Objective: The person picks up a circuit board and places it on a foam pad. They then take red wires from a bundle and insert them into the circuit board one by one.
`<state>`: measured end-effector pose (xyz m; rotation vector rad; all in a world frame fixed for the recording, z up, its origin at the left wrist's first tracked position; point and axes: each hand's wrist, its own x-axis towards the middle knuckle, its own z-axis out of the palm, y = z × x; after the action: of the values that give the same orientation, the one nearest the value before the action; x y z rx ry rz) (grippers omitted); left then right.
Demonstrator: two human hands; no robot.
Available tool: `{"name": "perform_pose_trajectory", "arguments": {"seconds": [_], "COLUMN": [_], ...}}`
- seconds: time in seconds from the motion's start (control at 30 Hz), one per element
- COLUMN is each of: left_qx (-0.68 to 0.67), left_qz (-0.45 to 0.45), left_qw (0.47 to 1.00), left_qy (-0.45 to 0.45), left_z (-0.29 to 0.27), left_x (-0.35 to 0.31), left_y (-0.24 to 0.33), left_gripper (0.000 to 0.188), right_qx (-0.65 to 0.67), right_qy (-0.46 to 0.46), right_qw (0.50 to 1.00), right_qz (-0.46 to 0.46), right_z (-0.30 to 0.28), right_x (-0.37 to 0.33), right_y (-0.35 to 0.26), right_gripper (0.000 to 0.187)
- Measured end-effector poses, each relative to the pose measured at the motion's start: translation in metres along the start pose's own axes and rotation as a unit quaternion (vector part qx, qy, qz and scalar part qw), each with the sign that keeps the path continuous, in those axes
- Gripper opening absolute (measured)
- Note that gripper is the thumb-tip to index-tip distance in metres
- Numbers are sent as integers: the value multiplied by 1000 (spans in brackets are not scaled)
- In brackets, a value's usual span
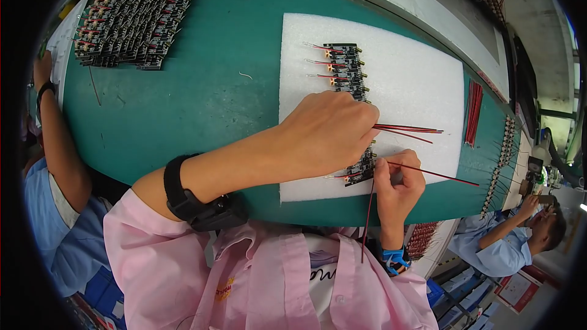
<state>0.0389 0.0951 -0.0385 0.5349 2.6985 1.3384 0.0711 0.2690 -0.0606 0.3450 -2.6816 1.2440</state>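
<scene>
A panel of small black circuit boards [347, 73] lies on a white foam sheet [422, 73], with short red leads and clear tips sticking out at its left side. My left hand [333, 125] reaches across the panel's middle and hides part of it. Its fingers are closed round a small bundle of red and black wires [409, 128] that points right. Close to the panel's lower end, my right hand [398, 184] pinches a thin red-and-black wire [437, 174]. A dark red strand [367, 223] hangs down beside that hand; whether it is the same wire I cannot tell.
Stacked circuit board panels [140, 15] fill the far left of the green table mat [226, 43]. A bundle of red wires [473, 113] lies right of the foam, near a row of small parts [500, 165]. A grey-framed box [440, 18] stands behind. Co-workers sit at both sides.
</scene>
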Motion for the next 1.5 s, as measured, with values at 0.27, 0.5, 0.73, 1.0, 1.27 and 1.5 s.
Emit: {"name": "perform_pose_trajectory", "arguments": {"seconds": [0.27,0.5,0.73,1.0,1.27,1.5], "left_qx": [4,9,10,4,-4,-7], "left_qz": [0,-5,-8,-19,12,-3], "left_qw": [1000,1000,1000,1000,1000,1000], "left_qy": [-2,-9,-7,-11,14,2], "left_z": [0,0,0,-3,1,-1], "left_x": [0,1,1,2,1,2], "left_y": [0,0,0,7,4,8], "left_gripper": [15,15,15,20,15,16], "right_qx": [8,26,52,61,51,50], "right_qy": [-22,-6,-89,-121,-111,-95], "right_qw": [999,999,994,990,991,994], "right_qz": [-26,32,33,45,46,28], "right_z": [-2,-1,-10,-16,-14,-11], "right_x": [1,2,12,18,17,16], "right_y": [4,-1,-1,2,2,5], "right_gripper": [11,8,8,8,9,10]}}
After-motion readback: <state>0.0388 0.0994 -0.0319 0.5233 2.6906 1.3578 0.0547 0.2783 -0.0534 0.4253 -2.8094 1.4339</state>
